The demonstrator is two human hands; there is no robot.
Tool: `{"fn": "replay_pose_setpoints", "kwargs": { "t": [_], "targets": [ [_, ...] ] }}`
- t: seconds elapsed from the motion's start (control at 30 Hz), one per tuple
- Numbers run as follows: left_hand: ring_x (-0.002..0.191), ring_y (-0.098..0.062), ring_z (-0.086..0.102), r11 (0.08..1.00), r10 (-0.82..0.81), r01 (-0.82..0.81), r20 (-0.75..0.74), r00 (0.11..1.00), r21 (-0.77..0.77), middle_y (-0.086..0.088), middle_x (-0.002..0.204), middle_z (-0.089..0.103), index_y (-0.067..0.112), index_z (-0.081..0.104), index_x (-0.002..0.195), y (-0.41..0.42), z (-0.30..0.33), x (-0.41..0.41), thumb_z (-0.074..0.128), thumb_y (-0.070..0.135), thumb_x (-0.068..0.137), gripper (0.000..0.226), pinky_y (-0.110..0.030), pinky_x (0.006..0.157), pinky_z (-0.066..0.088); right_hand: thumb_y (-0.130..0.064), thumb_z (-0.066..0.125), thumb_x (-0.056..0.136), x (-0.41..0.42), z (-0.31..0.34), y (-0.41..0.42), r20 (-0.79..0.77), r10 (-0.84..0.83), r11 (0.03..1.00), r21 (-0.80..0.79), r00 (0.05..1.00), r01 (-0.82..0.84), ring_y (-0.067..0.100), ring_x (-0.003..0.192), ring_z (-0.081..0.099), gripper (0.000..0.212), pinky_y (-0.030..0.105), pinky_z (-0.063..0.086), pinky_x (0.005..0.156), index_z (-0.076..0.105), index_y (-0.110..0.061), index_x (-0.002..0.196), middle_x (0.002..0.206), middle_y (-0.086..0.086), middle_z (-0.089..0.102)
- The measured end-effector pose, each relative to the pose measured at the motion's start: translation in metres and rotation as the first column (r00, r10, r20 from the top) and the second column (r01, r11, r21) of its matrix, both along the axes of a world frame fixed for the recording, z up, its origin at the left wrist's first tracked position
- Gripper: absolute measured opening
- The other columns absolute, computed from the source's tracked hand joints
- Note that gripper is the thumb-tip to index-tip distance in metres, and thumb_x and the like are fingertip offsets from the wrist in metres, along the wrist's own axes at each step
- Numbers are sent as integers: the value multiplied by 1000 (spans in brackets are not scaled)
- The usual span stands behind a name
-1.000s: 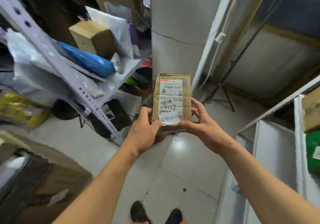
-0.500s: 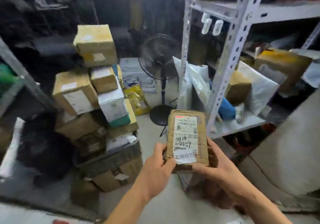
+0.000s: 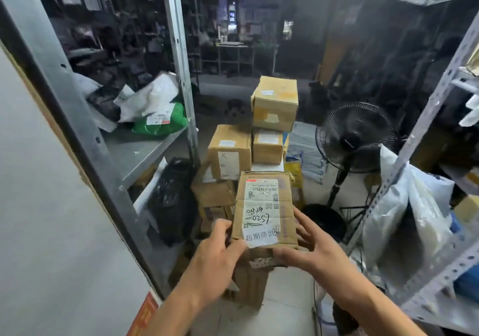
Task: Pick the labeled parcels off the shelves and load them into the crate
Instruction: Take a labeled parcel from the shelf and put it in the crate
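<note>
parcel point(image 3: 264, 213): brown box, white label up, held mid-air in front of box stack point(image 3: 256, 133)
left hand point(image 3: 220, 255): fingers clamped on parcel's near-left corner
right hand point(image 3: 308, 247): thumb on near edge, fingers along right side
fan point(image 3: 355, 136): right of stack

Grey perforated-steel shelving point(image 3: 178, 50) flanked a pale tiled floor point(image 3: 285, 307), a black pedestal fan point(image 3: 356, 138) stood right, the far room dim.
</note>
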State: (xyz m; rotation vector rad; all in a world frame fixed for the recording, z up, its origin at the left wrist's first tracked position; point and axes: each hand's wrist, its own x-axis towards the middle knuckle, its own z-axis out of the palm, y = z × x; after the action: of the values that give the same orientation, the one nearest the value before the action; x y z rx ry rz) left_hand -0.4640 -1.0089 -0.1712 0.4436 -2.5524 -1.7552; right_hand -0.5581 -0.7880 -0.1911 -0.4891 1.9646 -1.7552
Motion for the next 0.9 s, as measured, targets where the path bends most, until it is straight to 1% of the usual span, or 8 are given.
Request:
{"fn": "replay_pose_setpoints", "kwargs": {
  "t": [0.1,0.27,0.4,0.47,0.53,0.63,0.8,0.9],
  "targets": [
    [112,7,67,998,57,-58,-54,997,-11,31,116,74,37,54,118,-29,21,-21,54,41,108,11,-23,96,55,-20,94,80,-32,25,-36,-47,15,999,-30,999,-16,11,123,70,95,42,57,106,42,-45,156,138,-11,71],
    [111,-3,66,993,102,-109,-143,984,-45,21,117,74,34,55,116,-89,57,-93,52,39,108,9,-18,82,45,-23,89,86,-103,66,-101,-117,50,996,-69,992,-59,17,125,70,87,46,56,107,43,-46,156,140,-3,70],
    [110,-13,67,990,129,-136,-168,977,-27,16,114,73,35,55,107,-136,76,-162,55,48,100,15,-44,99,53,-14,81,92,-160,85,-148,-136,31,996,-82,990,-43,22,121,72,77,41,58,103,45,-37,155,133,1,74],
    [107,-15,69,992,128,-129,-160,979,0,14,112,73,34,54,106,-153,78,-194,56,52,93,22,-48,97,56,-16,82,91,-191,87,-167,-118,10,997,-73,993,-19,25,119,73,75,41,59,99,47,-34,155,130,4,75],
    [104,-18,68,993,116,-116,-134,984,6,7,113,72,29,53,106,-165,78,-226,55,50,94,25,-44,85,57,-17,82,92,-219,84,-181,-101,5,998,-56,995,-11,29,119,73,69,41,59,96,51,-32,152,129,8,76],
    [94,-10,61,990,139,-142,-120,983,-15,3,108,66,19,53,110,-173,77,-263,52,35,107,16,-32,68,45,-20,80,95,-253,78,-197,-93,-4,1000,-10,996,3,30,119,73,62,45,58,98,54,-33,150,128,7,76],
    [89,-3,53,986,133,-139,-69,989,-91,12,101,58,19,53,121,-179,67,-303,48,37,109,23,-29,66,38,-22,80,94,-292,66,-203,-60,-24,1000,14,998,25,26,118,74,63,50,55,106,53,-34,150,127,4,77],
    [94,-12,56,982,123,-128,-40,992,-139,4,112,61,20,53,126,-181,60,-317,48,40,108,27,-29,67,39,-26,84,92,-305,58,-202,-60,-29,999,18,998,30,26,118,74,66,53,53,109,53,-33,151,128,4,76]
  ]
}}
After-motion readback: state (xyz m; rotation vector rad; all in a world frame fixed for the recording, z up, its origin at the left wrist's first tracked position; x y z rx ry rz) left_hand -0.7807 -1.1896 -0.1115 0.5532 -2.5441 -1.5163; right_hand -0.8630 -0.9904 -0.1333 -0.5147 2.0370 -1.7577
